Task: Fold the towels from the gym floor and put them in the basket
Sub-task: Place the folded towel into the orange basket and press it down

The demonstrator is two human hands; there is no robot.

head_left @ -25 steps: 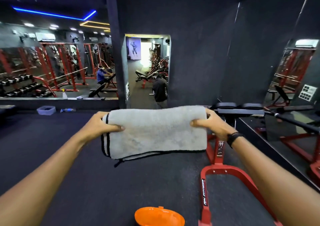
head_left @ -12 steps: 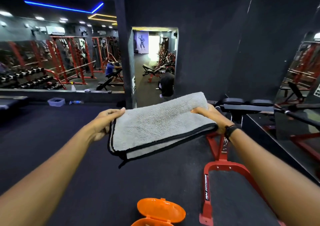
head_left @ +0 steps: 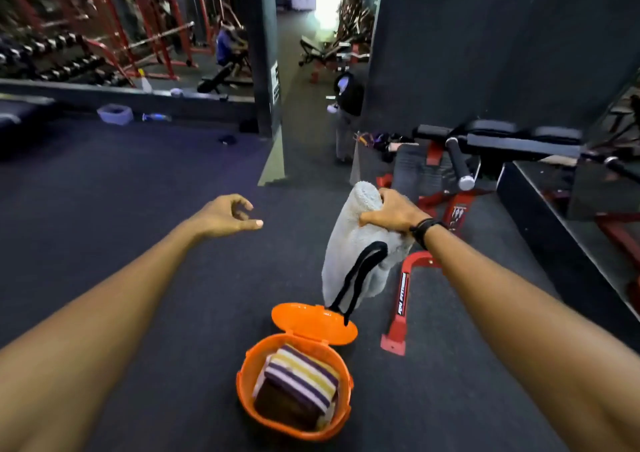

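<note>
A person's right hand (head_left: pixel 391 211) clutched the top of a folded grey towel (head_left: pixel 349 243) right of centre in the frame, fingers curled round its thick edge, the rest hanging down just above the open lid (head_left: pixel 313 323) of an orange basket (head_left: pixel 249 396) at lower centre. The left hand (head_left: pixel 225 214), left of centre, hovered free, fingers loosely bent and holding nothing. A striped towel (head_left: pixel 301 375) already lay folded inside the basket. Held by one hand only, the grey towel looked likely to sag open and lose its fold; its dangling black-trimmed edge (head_left: pixel 360 278) might have caught on the lid, or the bundle might have missed the opening and dropped to the dark floor (head_left: pixel 138 209).
</note>
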